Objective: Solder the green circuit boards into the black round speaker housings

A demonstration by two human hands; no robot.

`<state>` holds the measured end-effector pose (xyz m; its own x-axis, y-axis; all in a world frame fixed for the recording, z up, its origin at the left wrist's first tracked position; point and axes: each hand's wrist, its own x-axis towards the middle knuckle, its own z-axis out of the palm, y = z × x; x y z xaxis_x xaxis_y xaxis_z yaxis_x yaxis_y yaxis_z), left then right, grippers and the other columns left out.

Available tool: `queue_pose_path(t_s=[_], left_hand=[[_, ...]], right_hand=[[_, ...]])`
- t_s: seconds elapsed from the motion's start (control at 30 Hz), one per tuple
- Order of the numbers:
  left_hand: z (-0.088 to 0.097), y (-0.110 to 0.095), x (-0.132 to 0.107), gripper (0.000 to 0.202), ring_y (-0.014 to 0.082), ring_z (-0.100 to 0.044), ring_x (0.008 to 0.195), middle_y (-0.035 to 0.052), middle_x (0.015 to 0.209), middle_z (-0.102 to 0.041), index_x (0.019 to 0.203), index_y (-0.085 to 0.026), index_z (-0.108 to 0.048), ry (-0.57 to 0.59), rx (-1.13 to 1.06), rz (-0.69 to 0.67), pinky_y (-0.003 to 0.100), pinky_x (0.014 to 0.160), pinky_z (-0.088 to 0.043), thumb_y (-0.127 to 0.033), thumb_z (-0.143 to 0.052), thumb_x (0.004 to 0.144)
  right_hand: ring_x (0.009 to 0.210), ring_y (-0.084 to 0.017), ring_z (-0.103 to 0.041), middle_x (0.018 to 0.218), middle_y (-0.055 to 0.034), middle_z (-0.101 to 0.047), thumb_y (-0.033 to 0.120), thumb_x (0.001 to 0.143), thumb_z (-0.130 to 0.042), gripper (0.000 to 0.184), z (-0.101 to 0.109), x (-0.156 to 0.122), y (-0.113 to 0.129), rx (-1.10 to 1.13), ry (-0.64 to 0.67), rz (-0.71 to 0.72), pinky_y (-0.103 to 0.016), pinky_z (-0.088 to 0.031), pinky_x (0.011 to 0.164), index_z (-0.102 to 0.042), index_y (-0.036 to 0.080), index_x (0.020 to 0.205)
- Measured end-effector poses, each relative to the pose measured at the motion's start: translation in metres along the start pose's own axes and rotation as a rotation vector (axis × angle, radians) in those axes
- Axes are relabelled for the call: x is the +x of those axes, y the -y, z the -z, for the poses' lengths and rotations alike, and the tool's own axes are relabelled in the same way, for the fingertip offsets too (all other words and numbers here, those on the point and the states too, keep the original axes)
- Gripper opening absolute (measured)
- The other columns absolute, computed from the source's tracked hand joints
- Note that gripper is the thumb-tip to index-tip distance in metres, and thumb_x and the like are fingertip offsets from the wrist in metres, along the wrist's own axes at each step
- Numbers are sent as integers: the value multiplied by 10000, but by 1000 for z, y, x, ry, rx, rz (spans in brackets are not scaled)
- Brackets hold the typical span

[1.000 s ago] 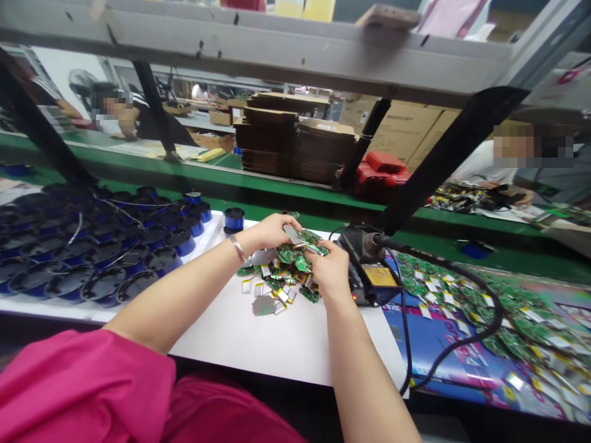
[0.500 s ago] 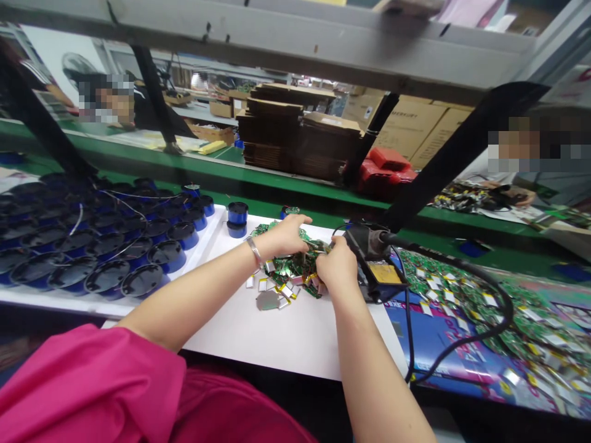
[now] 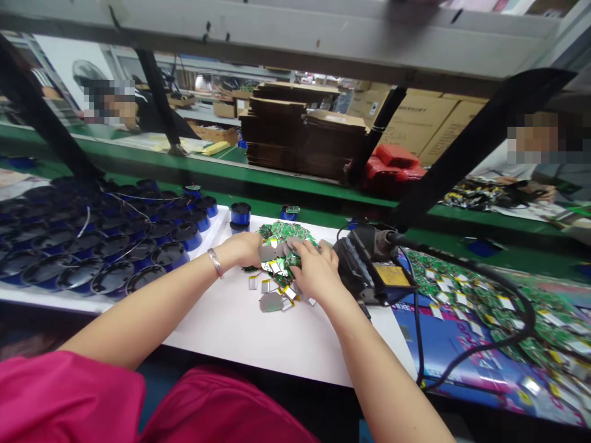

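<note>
On the white work surface (image 3: 258, 332) lies a heap of green circuit boards (image 3: 289, 229) with small silver battery cells (image 3: 275, 267) among them. A row of flat grey round pieces (image 3: 276, 251) spans the gap between my hands. My left hand (image 3: 244, 249) is closed at the left end of that row, its fingertips partly hidden behind the pieces. From the right, my right hand (image 3: 317, 266) curls over the row's other end and the boards under it, thumb lower than the fingers. One more grey round piece lies in front of the heap, beside several loose cells.
A white tray (image 3: 217, 237) of blue-and-black round housings (image 3: 111, 246) stands left. Right of my hand is a black soldering stand (image 3: 357, 264) with a yellow sponge and looping cable. More boards (image 3: 466, 295) cover a blue sheet. A shelf beam (image 3: 295, 43) crosses overhead; people sit opposite.
My left hand has drawn back left and down, and my right hand has shifted left and lower over the heap. The row of grey round pieces now shows between them.
</note>
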<state>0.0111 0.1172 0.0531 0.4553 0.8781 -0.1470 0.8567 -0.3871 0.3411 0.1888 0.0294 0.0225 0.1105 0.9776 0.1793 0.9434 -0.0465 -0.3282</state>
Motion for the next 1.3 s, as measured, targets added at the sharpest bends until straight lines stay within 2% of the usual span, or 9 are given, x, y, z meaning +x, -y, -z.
queue_pose_path(t_s=[0.2, 0.3, 0.4, 0.5, 0.6, 0.7, 0.87, 1.07, 1.3], left_hand=[[42, 2, -11, 140, 130, -468, 521, -22, 542, -534, 601, -198, -567, -82, -68, -182, 236, 498, -314, -265, -655, 687], [53, -5, -14, 142, 130, -496, 535, -22, 559, -571, 616, -197, -596, -66, -85, -247, 234, 504, -321, -285, -646, 715], [45, -13, -14, 158, 143, -519, 542, 1, 583, -615, 670, -194, -634, -119, -79, -242, 249, 516, -321, -298, -588, 779], [25, -19, -10, 206, 163, -527, 580, 34, 629, -632, 675, -191, -606, -211, -66, -219, 274, 547, -316, -308, -542, 832], [8, -25, -4, 207, 178, -539, 606, 40, 639, -624, 660, -196, -581, -215, -81, -242, 288, 571, -324, -300, -542, 835], [2, -30, 2, 186, 173, -547, 566, 14, 583, -607, 633, -198, -574, -127, -131, -295, 280, 562, -352, -290, -589, 795], [5, -37, 7, 186, 157, -611, 585, -19, 672, -683, 891, -191, -627, -39, -279, -333, 243, 573, -421, -159, -632, 708], [-6, -40, 10, 285, 184, -630, 658, 3, 703, -669, 1010, -188, -591, -129, -472, -296, 288, 643, -472, -101, -586, 739], [-12, -39, 5, 305, 198, -660, 994, 99, 1089, -687, 1026, -141, -601, -58, -872, -426, 339, 864, -528, -155, -670, 729]], right_hand=[[1432, -382, -301, 1413, -116, -553, 316, 844, -641, 650, 16, 13, -9, 155, -96, 30, -568, -315, 1111, -432, 221, 1452], [1237, -277, -548, 1231, -72, -674, 353, 849, -623, 418, 16, 23, -8, 377, -167, 92, -401, -451, 998, -618, 239, 1251], [806, -210, -667, 821, -37, -727, 392, 885, -557, 227, 8, 29, -6, 414, -179, 29, -310, -499, 759, -706, 220, 899], [708, -223, -644, 687, -55, -689, 404, 878, -546, 279, 3, 28, -6, 384, -202, -52, -320, -476, 701, -683, 202, 742], [726, -246, -644, 747, -84, -705, 346, 839, -580, 211, 5, 25, -8, 356, -214, -98, -356, -473, 723, -713, 184, 862], [858, -238, -658, 967, -68, -734, 275, 748, -684, 462, 11, 22, -11, 374, -208, -61, -345, -479, 788, -647, 229, 1207], [733, -180, -650, 783, -1, -730, 304, 792, -655, 111, 12, 20, -15, 408, -172, 3, -274, -456, 695, -725, 238, 848], [627, -195, -598, 635, -19, -664, 342, 840, -597, 169, 8, 11, -15, 323, -352, -33, -296, -420, 647, -683, 224, 754], [962, -215, -689, 988, -72, -751, 255, 947, -437, 269, 2, -3, -23, 288, -586, 265, -369, -510, 917, -701, 226, 905]])
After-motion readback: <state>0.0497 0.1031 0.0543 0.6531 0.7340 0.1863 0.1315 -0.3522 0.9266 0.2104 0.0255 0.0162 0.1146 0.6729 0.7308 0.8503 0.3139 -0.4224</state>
